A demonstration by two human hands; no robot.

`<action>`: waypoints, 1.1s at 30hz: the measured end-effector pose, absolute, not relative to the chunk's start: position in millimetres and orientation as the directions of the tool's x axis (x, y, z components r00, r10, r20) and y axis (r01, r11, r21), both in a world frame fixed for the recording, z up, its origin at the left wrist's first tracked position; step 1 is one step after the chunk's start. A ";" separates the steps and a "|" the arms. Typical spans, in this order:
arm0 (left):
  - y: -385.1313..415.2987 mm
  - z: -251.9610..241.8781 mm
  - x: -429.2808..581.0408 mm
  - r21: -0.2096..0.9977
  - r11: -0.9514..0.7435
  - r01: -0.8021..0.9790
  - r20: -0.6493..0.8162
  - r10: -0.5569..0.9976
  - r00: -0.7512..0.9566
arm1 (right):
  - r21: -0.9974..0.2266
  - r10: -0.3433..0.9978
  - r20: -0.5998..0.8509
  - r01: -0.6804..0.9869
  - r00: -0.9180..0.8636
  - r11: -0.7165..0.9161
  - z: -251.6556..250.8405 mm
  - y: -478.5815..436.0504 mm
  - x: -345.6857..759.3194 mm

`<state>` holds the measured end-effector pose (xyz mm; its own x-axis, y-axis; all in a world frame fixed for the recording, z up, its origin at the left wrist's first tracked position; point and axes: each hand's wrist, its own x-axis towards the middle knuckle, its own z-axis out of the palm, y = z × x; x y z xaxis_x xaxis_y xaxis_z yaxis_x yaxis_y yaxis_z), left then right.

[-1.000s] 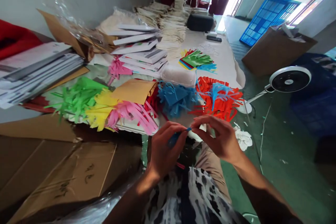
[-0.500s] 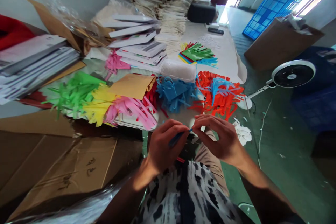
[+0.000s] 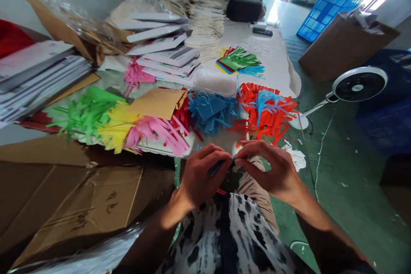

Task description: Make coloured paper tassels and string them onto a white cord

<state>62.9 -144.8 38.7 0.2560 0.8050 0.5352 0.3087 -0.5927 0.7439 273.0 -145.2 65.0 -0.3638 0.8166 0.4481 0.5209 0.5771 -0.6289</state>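
Observation:
My left hand (image 3: 204,175) pinches a thin blue paper strip (image 3: 217,167) between thumb and fingers. My right hand (image 3: 269,169) meets the strip's far tip, with its fingertips closed on it. A heap of orange-red paper fringe (image 3: 266,115) with blue strands lies just beyond my right hand. Blue paper fringe (image 3: 208,111) sits just beyond my left hand. Farther left lie pink fringe (image 3: 157,135), yellow fringe (image 3: 115,126) and green fringe (image 3: 86,113), partly under a kraft envelope (image 3: 157,102). Most of the strip is hidden by my fingers.
Cardboard sheets (image 3: 73,197) fill the lower left. White folders (image 3: 163,47) and stacks of cream paper (image 3: 205,17) cover the far table, beside a black bag (image 3: 244,10). A floor fan (image 3: 359,85) and blue crate (image 3: 340,4) stand on the right, by a green floor.
The whole scene has shifted slightly up and left as my head moved. My hands have drawn a little closer together, still holding the blue strip.

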 end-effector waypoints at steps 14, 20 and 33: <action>-147.0 36.0 69.3 0.862 -0.438 0.255 0.392 0.895 0.212 | -0.708 0.893 0.346 0.544 -0.288 0.450 55.3 -149.9 275.4; -146.7 32.0 68.0 0.873 -0.416 0.253 0.365 0.903 0.227 | -0.712 0.911 0.332 0.568 -0.245 0.412 52.7 -148.7 279.2; -145.6 26.8 74.8 0.960 -0.208 0.187 0.188 0.975 0.119 | -0.804 0.940 0.257 0.490 -0.224 0.336 49.1 -147.2 278.6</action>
